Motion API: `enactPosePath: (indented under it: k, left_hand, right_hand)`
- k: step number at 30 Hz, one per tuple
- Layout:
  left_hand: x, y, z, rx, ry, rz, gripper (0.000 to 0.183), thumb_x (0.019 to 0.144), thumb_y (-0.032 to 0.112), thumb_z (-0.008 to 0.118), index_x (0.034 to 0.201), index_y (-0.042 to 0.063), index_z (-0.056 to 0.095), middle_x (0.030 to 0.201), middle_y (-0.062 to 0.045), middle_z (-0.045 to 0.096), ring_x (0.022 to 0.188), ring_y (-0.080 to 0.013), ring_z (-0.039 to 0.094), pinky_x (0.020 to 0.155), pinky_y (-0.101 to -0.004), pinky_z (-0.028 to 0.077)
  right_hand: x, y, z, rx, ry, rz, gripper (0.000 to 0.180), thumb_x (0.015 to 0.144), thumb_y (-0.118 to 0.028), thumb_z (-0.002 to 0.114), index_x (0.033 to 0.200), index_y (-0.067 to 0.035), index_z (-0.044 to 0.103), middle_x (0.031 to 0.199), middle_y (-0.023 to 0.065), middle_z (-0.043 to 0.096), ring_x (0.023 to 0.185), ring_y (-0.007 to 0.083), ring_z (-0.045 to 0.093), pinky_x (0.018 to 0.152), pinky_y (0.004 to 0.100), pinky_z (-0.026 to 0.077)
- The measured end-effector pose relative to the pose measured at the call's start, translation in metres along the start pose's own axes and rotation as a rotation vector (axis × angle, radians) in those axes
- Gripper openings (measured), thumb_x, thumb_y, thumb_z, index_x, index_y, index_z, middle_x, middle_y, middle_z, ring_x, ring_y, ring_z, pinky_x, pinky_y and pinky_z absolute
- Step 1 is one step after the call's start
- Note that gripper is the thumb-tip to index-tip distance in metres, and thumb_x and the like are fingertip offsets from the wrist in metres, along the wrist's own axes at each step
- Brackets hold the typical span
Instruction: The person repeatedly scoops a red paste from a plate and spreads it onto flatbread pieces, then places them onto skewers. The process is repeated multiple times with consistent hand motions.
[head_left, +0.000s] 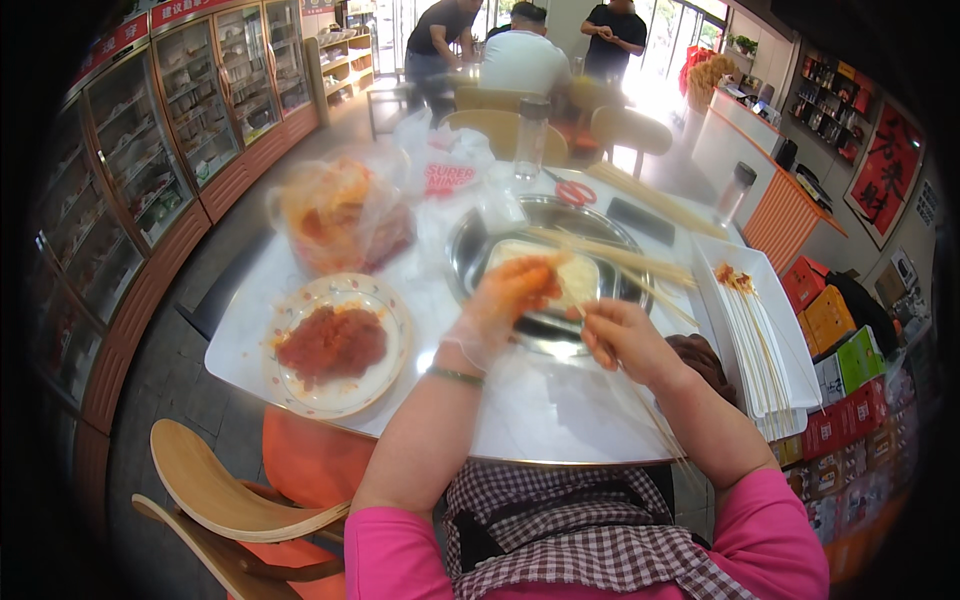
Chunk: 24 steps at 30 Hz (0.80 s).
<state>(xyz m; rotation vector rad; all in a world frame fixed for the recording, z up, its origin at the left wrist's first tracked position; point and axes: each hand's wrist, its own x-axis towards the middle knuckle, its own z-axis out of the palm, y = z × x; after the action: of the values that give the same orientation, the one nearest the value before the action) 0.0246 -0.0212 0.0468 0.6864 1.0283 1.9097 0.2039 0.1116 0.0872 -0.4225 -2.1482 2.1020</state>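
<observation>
My left hand (521, 289), in a clear plastic glove stained orange-red, is over a steel basin (463, 244) with its fingers curled. Whether anything sits inside those fingers is hidden by blur. Thin bamboo skewers (651, 409) are gripped in my bare right hand (619, 334), their long ends trailing toward my forearm. A skewer tip points up at the left fingertips. Inside the basin rests a pale container (581, 277) of cream-coloured contents, with loose bamboo skewers (637, 251) lying across. Red marinated meat (334, 341) is heaped on a patterned plate (397, 360) at left.
A white tray (804, 367) at right holds several skewers with meat on their ends. Behind the plate stands a plastic bag (341, 214) of orange-red contents. Red-handled scissors (576, 193), a dark phone (640, 219) and glass bottles (531, 142) stand or lie farther back. A wooden chair (225, 487) is at left.
</observation>
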Motion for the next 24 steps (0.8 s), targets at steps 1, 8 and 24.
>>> enactPosePath:
  k: [1,8,24]
  left_hand:
    - [0.0,0.0,0.0,-0.013,-0.003,0.004,0.031,0.095,0.022,0.068,0.123,0.007,0.066,0.106,-0.006,0.07,0.096,-0.0149,0.068,0.084,-0.0275,0.053]
    - [0.002,-0.002,-0.003,-0.024,-0.009,0.017,0.032,0.095,0.022,0.068,0.123,0.007,0.065,0.106,-0.006,0.071,0.097,-0.0168,0.068,0.084,-0.0277,0.053]
    - [-0.005,0.005,0.004,0.064,-0.083,-0.022,0.035,0.096,0.023,0.066,0.127,0.005,0.067,0.098,0.0,0.068,0.084,-0.008,0.062,0.077,-0.0214,0.048]
  right_hand:
    - [0.0,0.0,0.0,-0.004,0.002,0.0,0.032,0.099,-0.008,0.05,0.125,0.008,0.059,0.072,0.0007,0.055,0.048,0.0062,0.046,0.046,0.0211,0.036]
    - [-0.005,0.002,-0.004,-0.004,0.005,0.001,0.032,0.099,-0.009,0.05,0.125,0.008,0.059,0.072,0.0001,0.055,0.048,0.0055,0.046,0.045,0.0207,0.037]
    - [0.001,0.005,-0.006,-0.057,-0.02,0.019,0.032,0.1,-0.01,0.05,0.126,0.007,0.06,0.072,-0.0006,0.056,0.048,0.004,0.046,0.044,0.0194,0.034]
